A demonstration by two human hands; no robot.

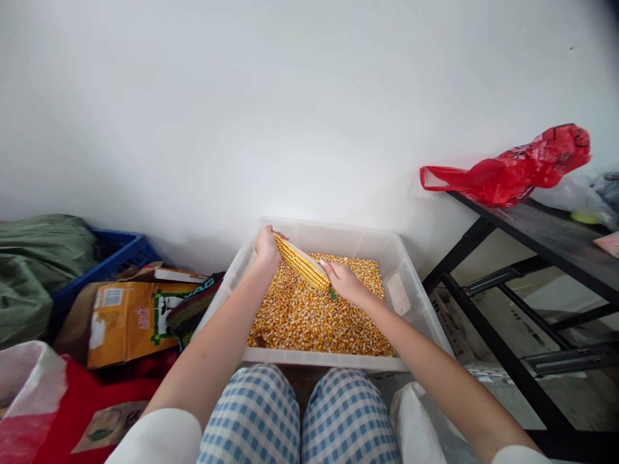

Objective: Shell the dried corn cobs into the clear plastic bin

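A yellow corn cob [302,265] slants over a clear plastic bin [420,319] that is filled with loose corn kernels [314,322]. My left hand [267,245] is closed around the cob's upper left end. At the lower right end, my right hand [342,281] is closed on the cob, its thumb against the upper side. A pale strip without yellow kernels runs along that upper side. Below my right fingers pokes out a small green piece [333,293]; what it belongs to is hidden by the hand.
Checkered knees [300,412] sit against the bin's near side. At left are an orange cardboard box [126,322], a blue crate [120,251] and a red bag [82,399]. A black-framed table [546,238] bearing a red plastic bag [522,167] stands at right. Behind rises a white wall [290,116].
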